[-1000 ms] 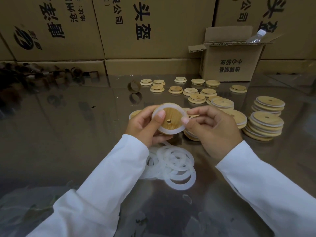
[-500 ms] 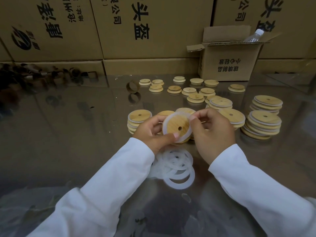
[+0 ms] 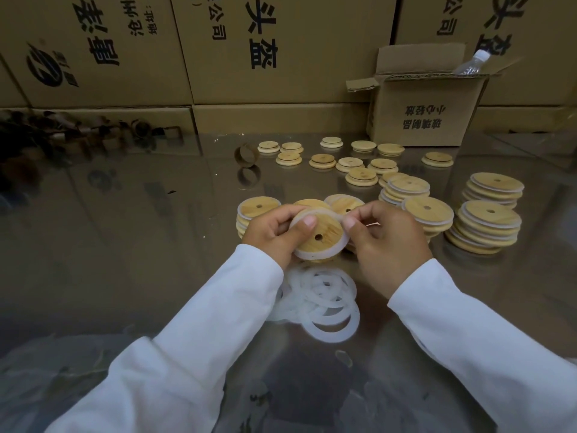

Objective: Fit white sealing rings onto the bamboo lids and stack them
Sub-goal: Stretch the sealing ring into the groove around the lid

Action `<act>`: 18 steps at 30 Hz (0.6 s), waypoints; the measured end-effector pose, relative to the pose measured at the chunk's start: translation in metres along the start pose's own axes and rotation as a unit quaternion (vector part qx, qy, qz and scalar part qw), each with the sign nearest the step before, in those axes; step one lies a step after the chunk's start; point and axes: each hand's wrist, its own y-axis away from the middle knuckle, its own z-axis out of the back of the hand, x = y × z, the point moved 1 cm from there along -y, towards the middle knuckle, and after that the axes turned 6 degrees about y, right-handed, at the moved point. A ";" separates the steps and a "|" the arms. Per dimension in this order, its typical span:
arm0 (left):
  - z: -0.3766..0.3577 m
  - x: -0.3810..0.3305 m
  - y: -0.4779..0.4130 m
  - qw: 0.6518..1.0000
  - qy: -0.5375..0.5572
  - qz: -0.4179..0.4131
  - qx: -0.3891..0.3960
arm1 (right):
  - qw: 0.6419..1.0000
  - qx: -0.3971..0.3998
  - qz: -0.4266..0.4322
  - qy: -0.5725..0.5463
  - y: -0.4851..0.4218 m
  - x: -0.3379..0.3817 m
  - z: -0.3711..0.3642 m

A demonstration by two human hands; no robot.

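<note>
My left hand (image 3: pixel 271 234) grips a round bamboo lid (image 3: pixel 324 234) with a small hole, thumb pressed on its top face. A white sealing ring (image 3: pixel 315 255) sits around the lid's rim. My right hand (image 3: pixel 387 242) pinches the ring at the lid's upper right edge. Below the hands lies a loose pile of white rings (image 3: pixel 324 300) on the table. Stacks of ringed lids stand to the left (image 3: pixel 257 210), behind the hands (image 3: pixel 343 203) and to the right (image 3: pixel 487 228). Bare lids (image 3: pixel 362 176) lie scattered further back.
The glossy table (image 3: pixel 125 245) reflects the cardboard boxes (image 3: pixel 274 48) walling its far side. An open small box (image 3: pixel 424 107) with a plastic bottle (image 3: pixel 471 60) stands at the back right. A short cardboard tube (image 3: pixel 246 155) stands left of the bare lids.
The lid and both hands have dropped lower and closer to the stacks. The lid has tilted from facing me to lying flatter, and the right fingers now pinch the ring at its edge.
</note>
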 end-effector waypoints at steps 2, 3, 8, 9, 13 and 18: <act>0.001 0.000 -0.001 1.000 0.007 -0.003 -0.014 | 1.000 0.005 0.005 0.001 0.000 0.001 0.000; 0.002 0.000 -0.001 1.000 0.007 -0.005 -0.018 | 1.000 0.006 0.006 -0.003 0.000 0.002 0.000; 0.002 0.002 0.000 0.999 0.000 -0.015 -0.038 | 0.999 -0.013 0.004 -0.040 0.005 0.001 0.000; 0.001 0.001 0.000 0.999 0.004 -0.016 -0.045 | 0.999 -0.021 0.006 -0.038 0.007 0.002 -0.001; 0.002 0.002 -0.001 0.998 0.028 -0.001 -0.052 | 0.999 -0.045 0.007 -0.019 0.011 0.001 -0.005; 0.001 0.004 -0.001 0.999 0.014 0.032 -0.014 | 0.999 -0.046 0.019 0.001 0.007 -0.001 -0.001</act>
